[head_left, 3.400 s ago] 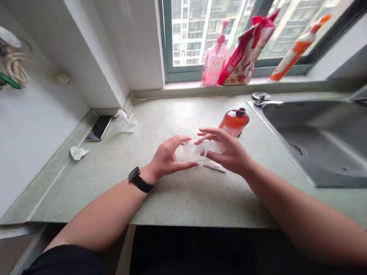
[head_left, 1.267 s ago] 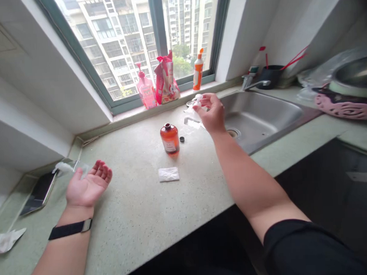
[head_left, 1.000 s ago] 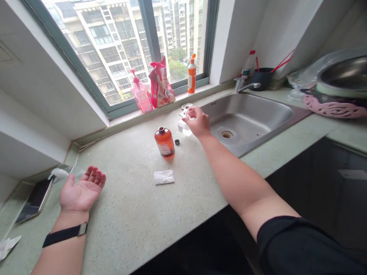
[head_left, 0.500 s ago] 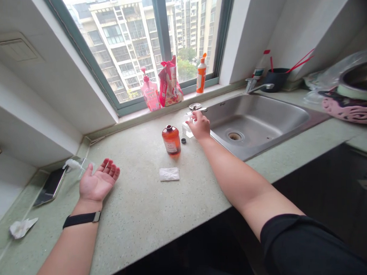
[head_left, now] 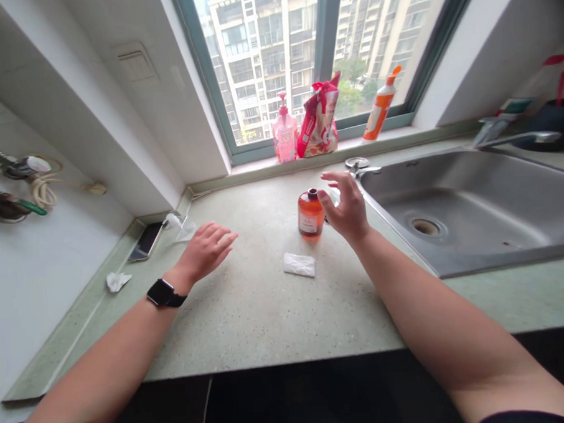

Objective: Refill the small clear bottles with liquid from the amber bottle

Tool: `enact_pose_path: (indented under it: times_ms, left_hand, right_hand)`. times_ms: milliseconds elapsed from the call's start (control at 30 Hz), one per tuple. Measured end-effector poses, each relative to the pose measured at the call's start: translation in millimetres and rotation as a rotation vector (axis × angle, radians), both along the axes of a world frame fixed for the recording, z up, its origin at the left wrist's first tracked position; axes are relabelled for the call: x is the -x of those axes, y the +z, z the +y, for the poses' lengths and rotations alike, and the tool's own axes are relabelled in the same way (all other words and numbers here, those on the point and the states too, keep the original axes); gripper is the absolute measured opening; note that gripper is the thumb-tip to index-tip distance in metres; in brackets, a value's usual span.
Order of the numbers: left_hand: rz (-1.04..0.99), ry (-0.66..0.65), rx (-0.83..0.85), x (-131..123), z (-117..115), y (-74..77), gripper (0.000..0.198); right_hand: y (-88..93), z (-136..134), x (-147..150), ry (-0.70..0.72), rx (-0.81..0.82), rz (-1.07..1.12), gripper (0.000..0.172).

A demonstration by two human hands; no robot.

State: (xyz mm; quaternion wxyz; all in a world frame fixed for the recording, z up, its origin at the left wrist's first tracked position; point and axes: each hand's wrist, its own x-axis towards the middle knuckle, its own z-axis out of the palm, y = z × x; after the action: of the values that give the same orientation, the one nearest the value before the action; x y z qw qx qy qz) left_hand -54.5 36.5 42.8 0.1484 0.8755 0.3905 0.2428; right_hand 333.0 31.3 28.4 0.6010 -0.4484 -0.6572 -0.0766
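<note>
My right hand [head_left: 347, 205] hangs in the air with thumb and fingers apart, just right of an uncapped amber bottle [head_left: 310, 218] with a pale label. Behind that hand a clear container [head_left: 333, 195] shows only in part, as does a dark cap beside the bottle. My left hand [head_left: 207, 249] is over the counter, palm turned down and fingers stretched out, holding nothing. Close beyond it lies a white pump head [head_left: 173, 221] with clear plastic near it. A folded white tissue [head_left: 299, 264] lies flat in front of the bottle.
A phone [head_left: 145, 242] and a crumpled tissue [head_left: 118, 281] lie at the left. On the sill stand a pink pump bottle [head_left: 285, 136], a red bag [head_left: 319, 122] and an orange bottle [head_left: 379, 110]. A steel sink [head_left: 473, 209] with faucet fills the right.
The view has swung left. My right hand has come away from the clear container, its fingers now spread, and is nearer the amber bottle. My left hand has turned from palm up to palm down.
</note>
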Motion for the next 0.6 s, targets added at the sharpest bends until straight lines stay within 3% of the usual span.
enact_pose_path:
  times_ms: [200,300,500,600]
  left_hand:
    - [-0.052,0.485,-0.295,71,16,5.1,0.057]
    - [0.037,0.612,-0.335,96,26,-2.5,0.082]
    - [0.144,0.745,-0.313,106,43,-18.1,0.101]
    - [0.323,0.834,-0.26,100,47,-19.6,0.107]
  right_hand:
    - [7.0,-8,9,0.026,-0.04,-0.023,0.035]
    - [6.8,-10,10,0.027,-0.047,-0.031,0.038]
    - [1.5,-6,9,0.015,-0.048,-0.041,0.04]
    - [1.0,-4,8,-0.047,-0.058,-0.066,0.039]
